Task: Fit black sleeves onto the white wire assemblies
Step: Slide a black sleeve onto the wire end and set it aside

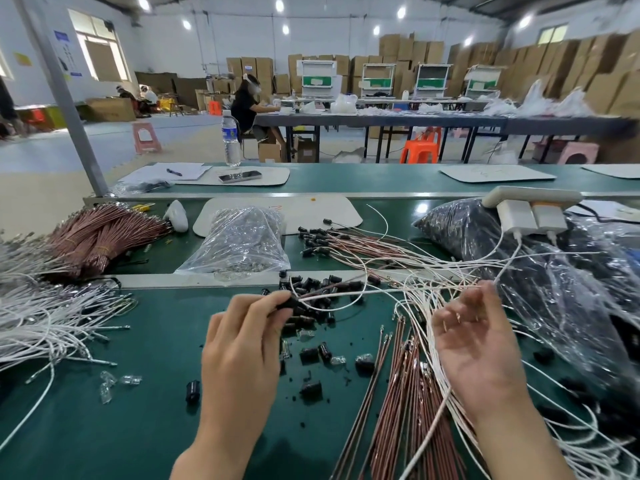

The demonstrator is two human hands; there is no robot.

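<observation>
Head view: left hand pinches a sleeve with a white wire leading out of it, probably to steady the fit. Right hand lies palm up, fingers apart, gripping nothing.

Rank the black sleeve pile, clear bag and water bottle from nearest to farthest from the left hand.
1. black sleeve pile, right beside the left hand
2. clear bag, just beyond the pile, on the middle belt
3. water bottle, upright at the far back

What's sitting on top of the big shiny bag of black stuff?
A white power strip with two white chargers plugged in rests on the clear plastic bag. The bag beneath the strip is hidden.
</observation>
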